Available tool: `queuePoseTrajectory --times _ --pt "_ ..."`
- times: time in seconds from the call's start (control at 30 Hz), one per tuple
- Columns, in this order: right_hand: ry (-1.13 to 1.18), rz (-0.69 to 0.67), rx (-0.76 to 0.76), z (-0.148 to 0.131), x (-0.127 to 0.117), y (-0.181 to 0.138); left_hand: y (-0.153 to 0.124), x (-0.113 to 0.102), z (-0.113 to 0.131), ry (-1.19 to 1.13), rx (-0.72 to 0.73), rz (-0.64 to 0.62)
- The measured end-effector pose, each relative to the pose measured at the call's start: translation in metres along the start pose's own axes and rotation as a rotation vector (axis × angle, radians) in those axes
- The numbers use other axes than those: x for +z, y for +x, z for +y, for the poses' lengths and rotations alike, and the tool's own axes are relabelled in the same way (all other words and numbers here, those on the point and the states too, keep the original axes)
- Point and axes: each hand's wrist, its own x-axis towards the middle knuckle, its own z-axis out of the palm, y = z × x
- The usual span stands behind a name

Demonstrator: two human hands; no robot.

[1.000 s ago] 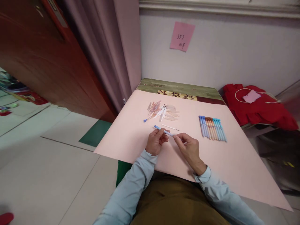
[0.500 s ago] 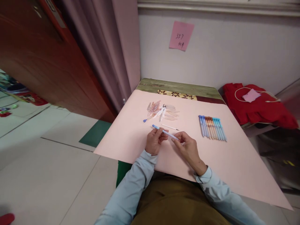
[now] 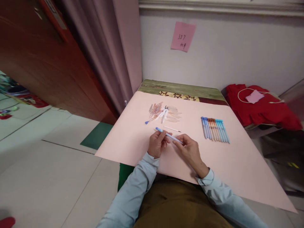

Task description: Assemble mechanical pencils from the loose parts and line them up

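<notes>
A slim pen with a blue end and pale barrel [image 3: 174, 138] is held slantwise between both hands, above the pink-covered table. My left hand [image 3: 156, 144] pinches it near the blue end. The fingers of my right hand [image 3: 189, 148] close on its lower right end, covering the tip. Just beyond the pen lies a thin white pen refill [image 3: 172, 129] with a dark end. Farther back is a pile of loose pen parts [image 3: 156, 111], with white refills [image 3: 163, 117] and clear pieces [image 3: 174, 116] beside it. A small blue part [image 3: 146, 122] lies at its near edge.
Several pens in blue, brown and light blue [image 3: 215, 129] lie in a row on the right of the pink table cover [image 3: 225, 167]. A red cloth [image 3: 263, 109] with a white cable is beyond the right edge. A curtain [image 3: 125, 47] hangs behind the left side.
Both hands stay closed on the pen. The pen has shifted very slightly, its blue end a little to the right and lower. The things on the table lie as before.
</notes>
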Motion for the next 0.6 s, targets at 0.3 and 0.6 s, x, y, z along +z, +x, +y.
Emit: queuePoseTrajectory --times 0.3,0.6 --pt "0.228 -0.175 0.188 -0.0029 0.0026 0.0035 -0.0014 0.0005 -0.0014 0.050 0.015 0.001" --pt "0.210 -0.171 0.181 0.0007 0.0014 0.0034 -0.0031 0.0036 0.0012 0.104 0.018 -0.033"
